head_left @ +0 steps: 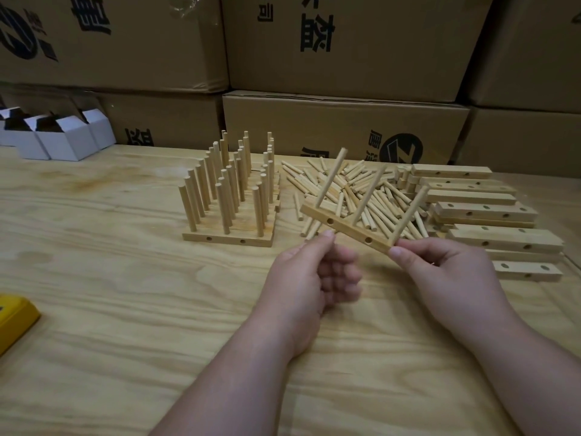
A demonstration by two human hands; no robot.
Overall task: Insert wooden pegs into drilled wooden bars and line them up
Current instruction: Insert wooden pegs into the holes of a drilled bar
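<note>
— The fingers (396, 251) of the right hand (452, 278) pinch the near end of a drilled bar (345, 226), thumb on the end face. How are the left ones?

— The left hand (309, 278) has its thumb tip up at the bar's underside near the middle, the other fingers curled loosely into the palm, gripping nothing. The bar hangs tilted above the worktop (125, 294), between the two hands, with three pegs (367, 196) standing in it and leaning away.

— How would it handle?

— Probably light, stiff and dry: pale planed wood, square edges, smooth round dowels. The pegs likely sit by friction only, so the bar's ends or flat sides look the safest hold; lifting by a peg may pull it out.

— And round about?

— To the left, finished bars (226, 237) stand side by side, their pegs upright in rows. Behind the held bar lies a loose heap of pegs (339, 184), and to the right empty bars (503, 240) are stacked, holes showing. The worktop is grainy plywood; cardboard cartons (345, 121) close the back.
</note>
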